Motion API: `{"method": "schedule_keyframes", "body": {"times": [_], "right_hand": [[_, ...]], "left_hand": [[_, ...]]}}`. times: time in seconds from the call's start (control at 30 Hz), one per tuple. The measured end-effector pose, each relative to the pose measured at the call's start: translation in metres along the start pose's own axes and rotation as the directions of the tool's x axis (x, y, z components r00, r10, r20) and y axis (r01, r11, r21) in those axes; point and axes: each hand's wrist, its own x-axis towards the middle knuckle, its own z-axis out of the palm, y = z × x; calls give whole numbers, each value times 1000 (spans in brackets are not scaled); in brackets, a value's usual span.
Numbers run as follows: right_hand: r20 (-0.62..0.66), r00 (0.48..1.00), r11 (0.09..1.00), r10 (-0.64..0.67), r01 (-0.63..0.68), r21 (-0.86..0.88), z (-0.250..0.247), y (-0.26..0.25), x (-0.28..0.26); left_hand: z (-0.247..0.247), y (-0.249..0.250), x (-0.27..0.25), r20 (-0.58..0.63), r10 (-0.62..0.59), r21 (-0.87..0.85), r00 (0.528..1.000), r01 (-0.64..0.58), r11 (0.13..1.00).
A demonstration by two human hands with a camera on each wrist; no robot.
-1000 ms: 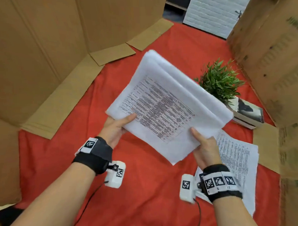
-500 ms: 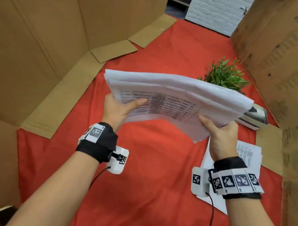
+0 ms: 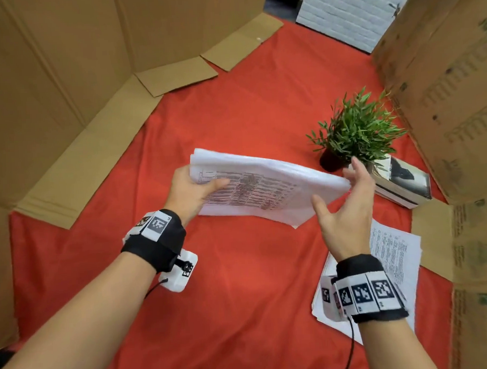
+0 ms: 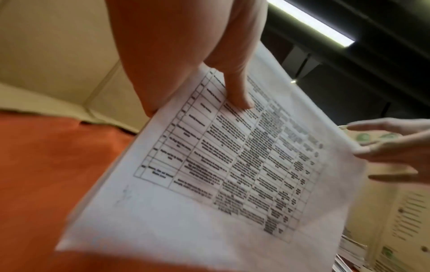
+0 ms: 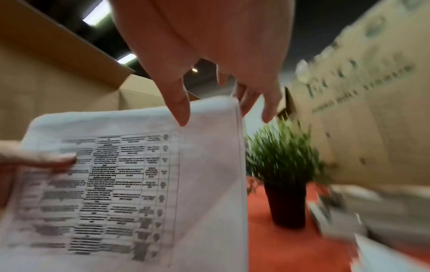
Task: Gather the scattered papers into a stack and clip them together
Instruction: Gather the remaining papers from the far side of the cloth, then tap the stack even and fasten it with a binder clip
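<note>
A thick stack of printed papers hangs in the air above the red cloth, lying nearly flat. My left hand grips its left edge, thumb pressed on the top sheet's table print and fingers underneath. My right hand is spread at the stack's right edge with straight fingers, gripping nothing. More printed sheets lie on the cloth under my right wrist. No clip shows in any view.
A small potted plant stands right behind the stack, beside a book lying flat. Cardboard walls and flaps ring the red cloth on the left, back and right.
The stack has tipped from upright toward flat and dropped lower. My right hand has let go of its lower right corner and spread at the right edge. The left hand keeps its grip.
</note>
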Motion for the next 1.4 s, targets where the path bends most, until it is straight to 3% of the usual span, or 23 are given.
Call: {"method": "schedule_keyframes", "body": {"times": [0.1, 0.17, 0.27, 0.33, 0.43, 0.5, 0.57, 0.6, 0.63, 0.7, 0.83, 1.03, 1.17, 1.3, 1.4], "right_hand": [[83, 983, 940, -163, 180, -290, -16, -21, 12], [195, 961, 926, -194, 245, -287, -26, -34, 15], [320, 937, 955, -141, 215, -206, -45, -45, 14], [282, 951, 970, -124, 176, -170, -59, -41, 6], [170, 984, 998, 57, -59, 10, -79, -21, -11], [110, 967, 957, 228, -244, 155, -91, -2, -26], [92, 898, 847, 430, -436, 303, -100, 19, -45], [108, 849, 772, 517, -517, 369, -102, 32, -55], [129, 799, 701, 588, -582, 412, -103, 47, -66], [121, 722, 638, 681, -666, 386, -104, 77, -86], [19, 622, 612, 783, -775, 158, -115, 120, -102], [-83, 613, 615, 786, -789, -5, -128, 191, -85], [2, 412, 412, 911, -911, -34, -129, 227, -86], [71, 350, 355, 934, -933, -58, -133, 240, -80], [164, 320, 325, 933, -946, -1, -137, 243, -77]], "left_hand": [[10, 31, 5, 151, 150, 97, 977, -166, 981], [22, 59, 6, 280, 242, 170, 929, -296, 940], [49, 93, 8, 428, 323, 215, 844, -442, 871], [69, 105, 7, 396, 400, 255, 827, -518, 817], [97, 100, -3, 165, 534, 385, 829, -553, 739], [112, 81, -16, 26, 427, 440, 904, -394, 807], [130, 48, -27, 16, 99, 484, 995, -94, 870], [140, 30, -34, 81, -105, 470, 991, 55, 881], [151, 12, -40, 176, -275, 413, 945, 183, 892], [174, -18, -56, 313, -416, 322, 854, 316, 892], [225, -47, -83, 283, -431, 439, 857, 284, 852], [288, -66, -92, 88, -387, 628, 918, 250, 737], [302, -79, -91, 17, -480, 602, 877, 374, 705], [309, -85, -96, 97, -466, 686, 879, 280, 672], [315, -87, -100, 86, -473, 755, 877, 252, 605]]}}
